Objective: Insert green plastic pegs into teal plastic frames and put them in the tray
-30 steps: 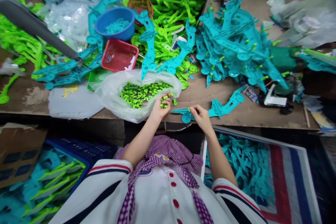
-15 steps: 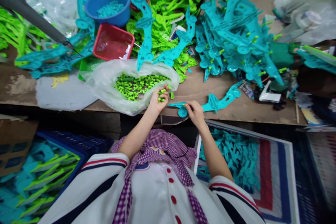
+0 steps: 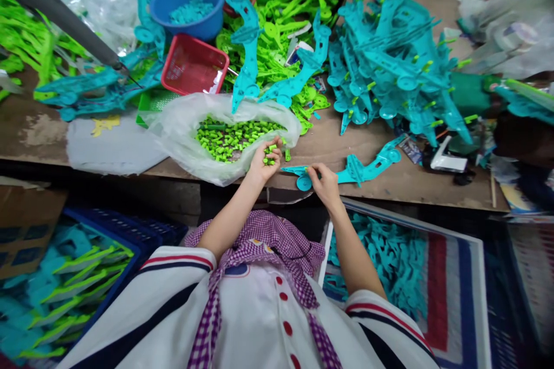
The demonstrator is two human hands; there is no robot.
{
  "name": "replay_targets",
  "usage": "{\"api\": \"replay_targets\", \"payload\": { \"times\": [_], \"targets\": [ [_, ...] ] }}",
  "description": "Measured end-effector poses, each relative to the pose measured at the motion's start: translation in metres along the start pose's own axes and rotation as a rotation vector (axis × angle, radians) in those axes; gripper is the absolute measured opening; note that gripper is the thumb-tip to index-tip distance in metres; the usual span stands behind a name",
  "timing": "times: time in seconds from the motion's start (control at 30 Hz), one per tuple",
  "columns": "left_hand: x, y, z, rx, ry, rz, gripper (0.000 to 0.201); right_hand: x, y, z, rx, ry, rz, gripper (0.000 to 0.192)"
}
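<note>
We are cupping a small heap of green pegs (image 3: 270,157) in our left hand (image 3: 263,162), its grip curled loosely round them at the mouth of the plastic bag (image 3: 182,127), while our right hand (image 3: 324,183) is pinching narrow at the near end of the teal part (image 3: 359,168) lying flat on the table (image 3: 389,184). To seat a peg well, we judge, we should be keeping the part pressed flat beneath that grip.

A worn brown wooden bench (image 3: 402,184) runs across the room, its surface scuffed pale at the left. Below it the floor lies in shadow, with a blue crate (image 3: 130,236) left and a striped woven sack (image 3: 450,294) right.
</note>
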State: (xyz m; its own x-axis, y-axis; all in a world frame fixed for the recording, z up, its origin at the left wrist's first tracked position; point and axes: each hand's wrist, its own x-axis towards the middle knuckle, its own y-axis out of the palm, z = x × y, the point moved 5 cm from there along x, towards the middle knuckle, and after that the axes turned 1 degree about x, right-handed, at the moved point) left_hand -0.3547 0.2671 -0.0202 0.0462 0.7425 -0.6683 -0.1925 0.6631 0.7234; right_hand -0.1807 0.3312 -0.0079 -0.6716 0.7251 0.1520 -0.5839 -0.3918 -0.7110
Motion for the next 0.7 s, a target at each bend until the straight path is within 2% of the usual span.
{"api": "replay_targets", "payload": {
  "times": [0.1, 0.37, 0.57, 0.7],
  "targets": [
    [-0.0001, -0.0006, -0.0005, 0.000, 0.004, -0.015, 0.019, 0.0017, -0.0028, -0.0018, 0.039, 0.056, -0.040, 0.036],
    [0.0000, -0.0004, -0.0018, 0.014, -0.007, -0.011, 0.020, -0.0004, -0.0038, -0.0040, 0.042, 0.047, -0.066, 0.034],
    [0.0001, -0.0013, -0.0022, 0.013, -0.017, -0.006, 0.019, -0.0009, -0.0016, -0.0011, 0.006, -0.063, -0.034, 0.032],
    [-0.0017, -0.0008, -0.0013, 0.004, -0.018, -0.010, 0.022, 0.0002, 0.0034, 0.0018, -0.109, -0.149, 0.020, 0.034]
  ]
}}
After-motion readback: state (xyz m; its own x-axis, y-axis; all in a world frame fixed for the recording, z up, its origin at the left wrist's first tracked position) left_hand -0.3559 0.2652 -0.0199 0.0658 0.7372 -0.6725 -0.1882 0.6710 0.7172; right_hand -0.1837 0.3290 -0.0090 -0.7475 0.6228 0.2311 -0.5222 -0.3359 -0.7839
